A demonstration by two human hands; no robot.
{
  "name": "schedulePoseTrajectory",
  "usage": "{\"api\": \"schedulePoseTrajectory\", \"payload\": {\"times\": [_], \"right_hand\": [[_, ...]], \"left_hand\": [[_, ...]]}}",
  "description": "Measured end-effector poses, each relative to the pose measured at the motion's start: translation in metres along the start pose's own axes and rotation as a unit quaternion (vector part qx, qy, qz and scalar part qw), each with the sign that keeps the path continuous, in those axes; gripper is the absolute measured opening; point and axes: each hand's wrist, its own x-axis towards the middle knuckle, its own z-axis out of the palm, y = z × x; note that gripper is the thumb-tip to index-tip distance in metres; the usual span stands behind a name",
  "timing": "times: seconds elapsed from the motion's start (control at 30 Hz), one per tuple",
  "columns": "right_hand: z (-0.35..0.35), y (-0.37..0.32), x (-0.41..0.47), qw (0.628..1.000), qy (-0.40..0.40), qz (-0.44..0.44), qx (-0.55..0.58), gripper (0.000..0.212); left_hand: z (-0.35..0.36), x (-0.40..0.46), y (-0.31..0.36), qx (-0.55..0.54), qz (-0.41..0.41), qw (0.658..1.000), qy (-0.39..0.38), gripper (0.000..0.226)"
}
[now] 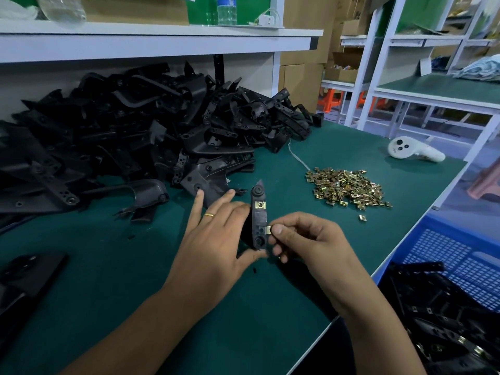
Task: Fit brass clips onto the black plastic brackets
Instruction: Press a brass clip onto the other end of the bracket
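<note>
While a black plastic bracket is being steadied by the left hand, a second brass clip is being pinched by the right hand at its lower edge; pushing it fully home is being judged next.

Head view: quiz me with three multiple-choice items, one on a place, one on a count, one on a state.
1. The loose brass clips pile lies:
A. right of the held bracket
B. on the shelf
C. in the blue crate

2. Clips already seated on the held bracket:
A. none
B. one
C. four

3. The right hand is:
A. flat on the mat
B. pinching a clip at the bracket's edge
C. empty

A: pile sits on the green mat, rightward.
B: one seated clip shows near the top.
B: fingertips pinch a clip; the left hand steadies the bracket.
</note>
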Motion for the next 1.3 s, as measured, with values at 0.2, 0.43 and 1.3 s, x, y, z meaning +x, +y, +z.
{"api": "schedulePoseTrajectory", "payload": {"times": [0.2,0.43,1.3], "right_hand": [[0.0,-0.002,0.0,1.0,-0.003,0.015,-0.008,0.009],[-0.003,-0.003,-0.003,0.997,-0.02,0.058,0.052,0.01],[0.003,-0.003,-0.006,0.993,-0.042,0.059,0.092,0.013]], "left_hand": [[0.001,0.0,0.0,-0.009,0.002,1.0,0.004,0.067],[-0.003,0.0,0.004,-0.006,0.006,1.0,0.012,0.064],[-0.003,0.002,0.009,-0.036,-0.003,0.999,-0.008,0.06]]}}
